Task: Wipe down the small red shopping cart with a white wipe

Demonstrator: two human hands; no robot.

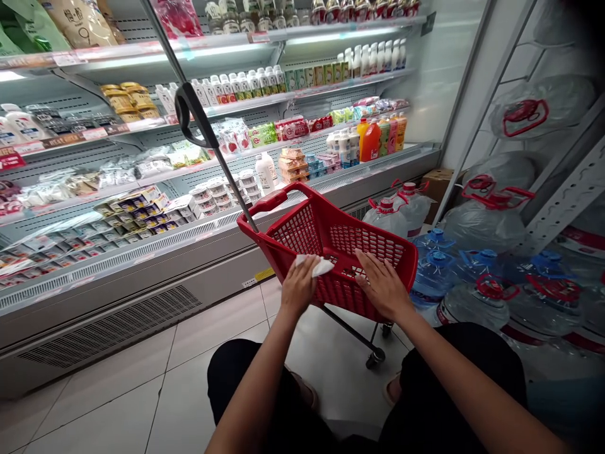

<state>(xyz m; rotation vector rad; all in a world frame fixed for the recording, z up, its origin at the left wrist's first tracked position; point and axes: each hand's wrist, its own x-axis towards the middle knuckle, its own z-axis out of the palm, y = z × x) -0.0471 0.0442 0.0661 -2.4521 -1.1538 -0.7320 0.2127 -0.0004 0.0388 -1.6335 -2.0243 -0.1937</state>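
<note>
White glossy floor tiles [208, 334] run along a long chilled cabinet [142, 265] with a slotted metal grille at its foot and tiered shelves of packets, tubs and bottles. On my view from the head camera, a red plastic basket [307, 236] with lattice walls stands tilted on a thin black frame; one small wheel [374, 359] shows beneath it. A slim metal pole [222, 161] with a black loop grip rises from the basket's far rim and crosses in front of the shelves. Clear, rounded water jugs [472, 306] with red and blue caps crowd just beside the basket on the right.

My left hand [299, 287] is closed on a white crumpled cloth [316, 265], pressing it against the basket's near wall. My right hand [384, 287] lies flat and spread on the same wall, gripping nothing, a little apart from the cloth.
</note>
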